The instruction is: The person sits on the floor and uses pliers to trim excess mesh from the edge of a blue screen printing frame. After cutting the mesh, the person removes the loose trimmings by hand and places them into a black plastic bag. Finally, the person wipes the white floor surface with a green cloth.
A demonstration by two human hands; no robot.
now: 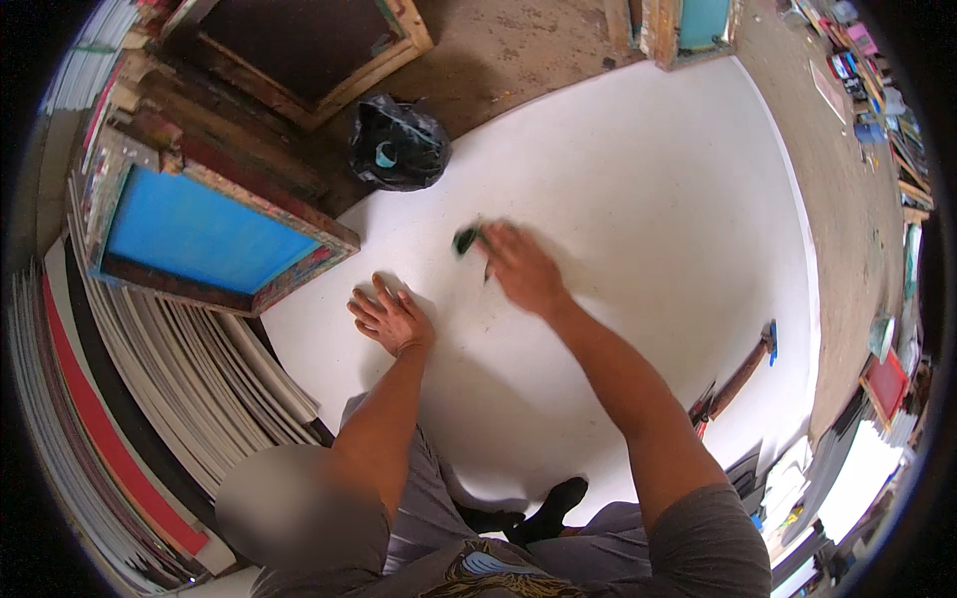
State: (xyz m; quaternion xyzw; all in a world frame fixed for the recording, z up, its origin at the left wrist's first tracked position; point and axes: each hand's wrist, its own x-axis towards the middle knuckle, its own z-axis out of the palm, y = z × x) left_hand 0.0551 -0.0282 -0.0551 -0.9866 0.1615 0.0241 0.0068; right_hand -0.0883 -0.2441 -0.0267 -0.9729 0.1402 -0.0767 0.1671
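Note:
A large white sheet (pixel 638 169) lies spread on the floor under both my hands. My left hand (pixel 394 317) rests flat on it, fingers spread, holding nothing. Ahead and to the right, my right hand (pixel 520 264) is smeared by motion, with its fingers around a small dark green thing (pixel 466 240) against the sheet. Its kind is too blurred to make out. A black plastic bag (pixel 399 145) sits beyond the hands at the sheet's far left edge.
A wooden frame with a blue panel (pixel 204 234) stands left, above stacked sheets (pixel 189 349). Another dark-panelled frame (pixel 299 55) lies behind it. At right on the sheet is a wooden-handled tool (pixel 740 379); clutter lines the far right. My feet (pixel 548 508) are near the lower edge.

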